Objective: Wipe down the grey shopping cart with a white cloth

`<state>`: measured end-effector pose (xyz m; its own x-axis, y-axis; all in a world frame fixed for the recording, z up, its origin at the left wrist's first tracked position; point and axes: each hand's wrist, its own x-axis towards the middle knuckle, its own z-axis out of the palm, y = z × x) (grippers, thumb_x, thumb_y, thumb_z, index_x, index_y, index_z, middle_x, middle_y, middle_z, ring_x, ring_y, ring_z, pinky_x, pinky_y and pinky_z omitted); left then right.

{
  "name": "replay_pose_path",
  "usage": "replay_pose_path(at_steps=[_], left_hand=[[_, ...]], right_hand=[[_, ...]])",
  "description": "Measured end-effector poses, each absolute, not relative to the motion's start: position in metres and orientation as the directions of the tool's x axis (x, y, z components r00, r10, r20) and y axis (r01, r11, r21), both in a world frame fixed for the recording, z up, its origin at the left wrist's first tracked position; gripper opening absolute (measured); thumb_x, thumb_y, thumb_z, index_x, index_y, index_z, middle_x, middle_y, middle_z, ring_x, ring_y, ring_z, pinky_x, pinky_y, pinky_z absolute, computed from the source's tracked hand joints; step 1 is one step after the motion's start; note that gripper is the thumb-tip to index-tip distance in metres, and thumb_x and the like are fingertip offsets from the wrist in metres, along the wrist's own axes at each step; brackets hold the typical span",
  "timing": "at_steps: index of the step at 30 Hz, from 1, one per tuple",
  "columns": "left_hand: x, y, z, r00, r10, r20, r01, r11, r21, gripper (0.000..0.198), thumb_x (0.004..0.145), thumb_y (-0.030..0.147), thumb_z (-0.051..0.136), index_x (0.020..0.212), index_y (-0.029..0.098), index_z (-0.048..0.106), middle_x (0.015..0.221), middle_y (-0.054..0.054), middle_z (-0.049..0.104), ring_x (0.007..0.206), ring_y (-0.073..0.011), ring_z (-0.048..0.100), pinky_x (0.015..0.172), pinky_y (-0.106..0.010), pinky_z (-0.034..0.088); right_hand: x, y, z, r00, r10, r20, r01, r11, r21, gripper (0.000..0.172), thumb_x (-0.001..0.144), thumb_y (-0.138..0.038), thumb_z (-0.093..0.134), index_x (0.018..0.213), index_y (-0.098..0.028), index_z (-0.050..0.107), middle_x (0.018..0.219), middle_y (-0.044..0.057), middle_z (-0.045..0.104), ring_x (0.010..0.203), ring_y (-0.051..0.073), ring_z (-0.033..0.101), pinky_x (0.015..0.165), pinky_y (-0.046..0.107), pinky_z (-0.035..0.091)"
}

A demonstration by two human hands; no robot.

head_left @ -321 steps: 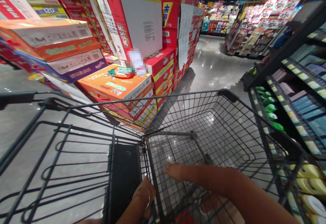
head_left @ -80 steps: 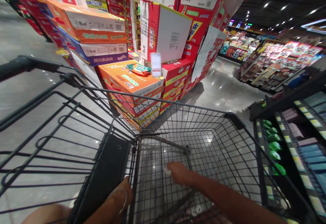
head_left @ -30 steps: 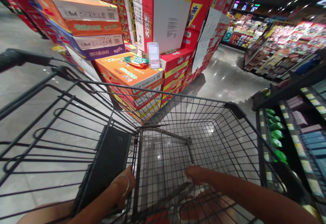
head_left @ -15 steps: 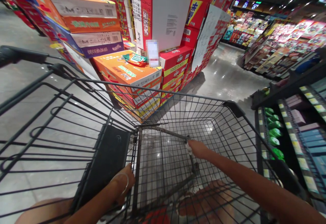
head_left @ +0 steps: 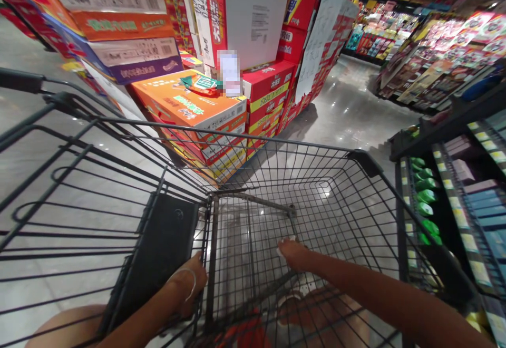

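Observation:
A black wire shopping cart point(head_left: 253, 136) fills the lower view, tilted, with the floor showing through its mesh. My left hand point(head_left: 190, 284), a bangle at its wrist, is closed at the cart's inner wire wall, beside the black plastic panel point(head_left: 166, 248). Its lower fingers are partly hidden. My right hand point(head_left: 295, 254) reaches in over the basket mesh, its fingers pinched on a small white crumpled piece point(head_left: 281, 248) that looks like tissue. Under the mesh, a metal frame bar point(head_left: 256, 203) shows near this hand.
Stacked cartons point(head_left: 190, 105) stand ahead, with an orange-and-green packet point(head_left: 201, 83) and a blurred phone-like object point(head_left: 230, 74) on top. A shelf with green packs point(head_left: 427, 196) runs along the right. Display stands point(head_left: 430, 68) line the far aisle. My foot shows below the mesh.
My right hand has moved down and slightly left, off the end of the frame bar, with the white piece still in its fingers. My left hand stays nearly in place. The view has shifted slightly.

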<state>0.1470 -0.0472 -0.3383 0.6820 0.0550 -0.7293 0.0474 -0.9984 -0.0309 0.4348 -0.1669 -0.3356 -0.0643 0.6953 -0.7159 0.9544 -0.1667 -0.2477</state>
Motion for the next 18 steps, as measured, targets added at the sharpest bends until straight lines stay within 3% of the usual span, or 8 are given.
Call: replay_pose_path(at_steps=[4, 11, 18], left_hand=[[0.145, -0.048, -0.345, 0.698, 0.065, -0.713, 0.066, -0.997, -0.027, 0.046, 0.040, 0.042, 0.082, 0.077, 0.014, 0.073, 0.079, -0.011, 0.073, 0.076, -0.0284, 0.066, 0.098, -0.052, 0.038], [0.144, -0.048, -0.347, 0.687, 0.080, -0.722, 0.078, -0.996, -0.036, 0.047, 0.045, 0.044, 0.081, 0.081, 0.015, 0.073, 0.082, -0.011, 0.073, 0.079, -0.0282, 0.065, 0.099, -0.051, 0.036], [0.142, -0.048, -0.358, 0.683, 0.072, -0.727, 0.104, -0.995, 0.000, 0.055, 0.041, 0.047, 0.080, 0.084, 0.014, 0.073, 0.084, -0.011, 0.072, 0.077, -0.0279, 0.064, 0.098, -0.052, 0.035]], right_hand=[[0.434, -0.173, -0.331, -0.100, 0.701, -0.706, 0.943, -0.159, -0.292, 0.048, 0.071, -0.001, 0.050, 0.119, -0.006, 0.052, 0.123, 0.020, 0.057, 0.115, 0.026, 0.053, 0.094, 0.035, 0.042], [0.433, -0.154, -0.315, -0.145, 0.691, -0.708, 0.915, -0.179, -0.362, 0.029, 0.068, -0.010, 0.060, 0.096, -0.018, 0.064, 0.099, 0.006, 0.068, 0.089, 0.020, 0.062, 0.070, 0.025, 0.046], [0.488, -0.123, -0.300, 0.201, 0.849, -0.488, 0.931, -0.320, -0.175, 0.035, 0.082, -0.006, 0.036, 0.112, -0.011, 0.055, 0.112, 0.015, 0.059, 0.103, 0.023, 0.054, 0.086, 0.032, 0.039]])
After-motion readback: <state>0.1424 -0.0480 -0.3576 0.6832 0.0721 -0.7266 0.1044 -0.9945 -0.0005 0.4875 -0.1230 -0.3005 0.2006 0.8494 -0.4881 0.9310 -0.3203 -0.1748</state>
